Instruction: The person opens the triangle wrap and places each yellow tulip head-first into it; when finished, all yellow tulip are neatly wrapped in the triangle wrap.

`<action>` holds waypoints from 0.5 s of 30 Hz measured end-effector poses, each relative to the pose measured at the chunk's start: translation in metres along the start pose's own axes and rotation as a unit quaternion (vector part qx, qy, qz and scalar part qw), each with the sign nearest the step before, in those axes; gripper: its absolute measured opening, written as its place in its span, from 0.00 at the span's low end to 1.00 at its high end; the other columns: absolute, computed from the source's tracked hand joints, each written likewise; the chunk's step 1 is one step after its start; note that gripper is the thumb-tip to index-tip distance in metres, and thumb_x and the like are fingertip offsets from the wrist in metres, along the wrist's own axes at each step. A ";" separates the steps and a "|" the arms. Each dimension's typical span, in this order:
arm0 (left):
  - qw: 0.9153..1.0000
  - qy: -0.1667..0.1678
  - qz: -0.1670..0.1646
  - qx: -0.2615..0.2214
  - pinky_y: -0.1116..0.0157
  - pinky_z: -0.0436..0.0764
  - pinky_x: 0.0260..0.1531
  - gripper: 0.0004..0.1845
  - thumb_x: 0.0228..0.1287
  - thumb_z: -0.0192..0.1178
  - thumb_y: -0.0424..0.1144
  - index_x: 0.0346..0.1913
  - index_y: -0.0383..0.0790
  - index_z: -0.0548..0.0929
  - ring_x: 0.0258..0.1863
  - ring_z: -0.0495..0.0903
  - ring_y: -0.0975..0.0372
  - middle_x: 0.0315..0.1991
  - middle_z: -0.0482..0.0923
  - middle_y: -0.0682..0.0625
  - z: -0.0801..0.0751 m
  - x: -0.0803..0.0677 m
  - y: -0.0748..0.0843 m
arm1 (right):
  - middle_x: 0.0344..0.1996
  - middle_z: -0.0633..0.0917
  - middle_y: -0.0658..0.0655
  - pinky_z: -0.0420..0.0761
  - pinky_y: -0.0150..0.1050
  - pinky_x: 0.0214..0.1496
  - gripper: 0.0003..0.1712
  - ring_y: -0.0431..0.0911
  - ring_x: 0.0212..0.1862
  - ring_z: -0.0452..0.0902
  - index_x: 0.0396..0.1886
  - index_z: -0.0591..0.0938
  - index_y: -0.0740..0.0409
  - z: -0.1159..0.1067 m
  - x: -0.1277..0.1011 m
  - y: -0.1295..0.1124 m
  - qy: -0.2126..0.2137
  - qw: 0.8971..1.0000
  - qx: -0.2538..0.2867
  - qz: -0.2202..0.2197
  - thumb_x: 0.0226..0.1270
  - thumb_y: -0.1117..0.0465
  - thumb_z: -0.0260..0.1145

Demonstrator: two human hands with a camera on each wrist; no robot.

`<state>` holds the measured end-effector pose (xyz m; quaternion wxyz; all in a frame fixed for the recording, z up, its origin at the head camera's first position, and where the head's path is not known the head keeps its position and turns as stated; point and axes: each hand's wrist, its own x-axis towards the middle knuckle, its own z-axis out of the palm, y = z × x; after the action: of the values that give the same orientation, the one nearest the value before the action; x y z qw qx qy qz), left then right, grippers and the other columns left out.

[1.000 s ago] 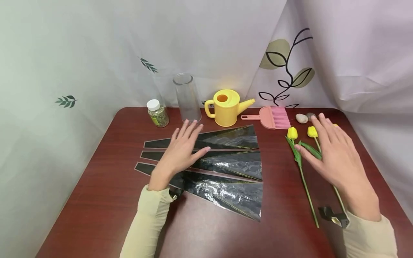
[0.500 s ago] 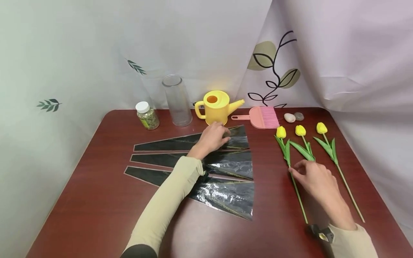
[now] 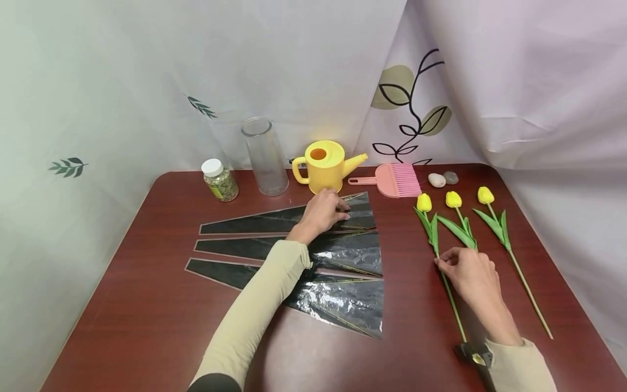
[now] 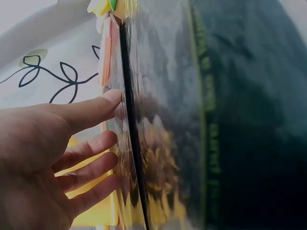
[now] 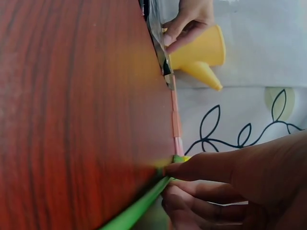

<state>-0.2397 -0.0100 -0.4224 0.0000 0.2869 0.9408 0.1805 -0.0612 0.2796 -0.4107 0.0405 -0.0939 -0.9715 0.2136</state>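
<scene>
Left hand [image 3: 320, 211] flat on the far black cellophane sleeve's [image 3: 274, 220] wide edge – right hand [image 3: 467, 275] pinching the leftmost yellow tulip's green stem [image 3: 448, 296] near the worktop's right edge.

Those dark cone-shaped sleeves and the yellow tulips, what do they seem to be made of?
The sleeves look like thin glossy plastic film: dark with clear panels, crinkled, throwing sharp glare. The left hand touches the far one's wide end. The tulips look artificial, perhaps soft plastic: evenly matte, identical blooms on smooth, uniform green stems. The right hand pinches the leftmost stem.

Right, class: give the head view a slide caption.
Left hand touches the top black wrapper; right hand pinches a tulip stem.
</scene>
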 end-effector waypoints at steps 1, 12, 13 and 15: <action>1.000 0.001 -0.002 -0.004 0.65 0.75 0.44 0.09 0.57 0.72 0.47 0.40 0.52 0.91 0.42 0.74 0.62 0.40 0.82 0.57 0.001 0.000 0.000 | 0.23 0.84 0.51 0.70 0.47 0.22 0.07 0.52 0.24 0.76 0.27 0.87 0.55 0.001 0.000 0.000 0.005 1.000 0.004 0.002 0.59 0.57 0.72; 0.999 0.033 0.017 0.014 0.63 0.79 0.41 0.02 0.60 0.71 0.43 0.34 0.52 0.92 0.40 0.78 0.63 0.35 0.82 0.57 -0.002 -0.001 0.005 | 0.21 0.84 0.49 0.70 0.49 0.34 0.08 0.42 0.17 0.74 0.29 0.87 0.59 0.002 0.003 0.002 0.017 0.999 0.048 -0.003 0.61 0.59 0.71; 0.999 0.036 0.018 0.013 0.63 0.79 0.40 0.02 0.60 0.70 0.42 0.35 0.52 0.92 0.40 0.78 0.63 0.35 0.82 0.57 -0.003 -0.001 0.005 | 0.20 0.84 0.49 0.69 0.48 0.33 0.08 0.41 0.16 0.74 0.30 0.87 0.59 0.001 0.004 0.002 0.020 0.998 0.052 -0.004 0.61 0.59 0.70; 0.999 0.043 0.020 0.010 0.62 0.79 0.40 0.02 0.60 0.70 0.42 0.35 0.52 0.92 0.40 0.78 0.62 0.35 0.81 0.57 -0.005 -0.001 0.006 | 0.20 0.83 0.49 0.69 0.46 0.33 0.07 0.40 0.15 0.74 0.30 0.87 0.59 0.000 0.006 0.001 0.033 0.998 0.057 -0.009 0.61 0.59 0.70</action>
<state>-0.2356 -0.0076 -0.4156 -0.0465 0.2973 0.9360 0.1828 -0.0666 0.2819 -0.4107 0.0795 -0.0895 -0.9568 0.2649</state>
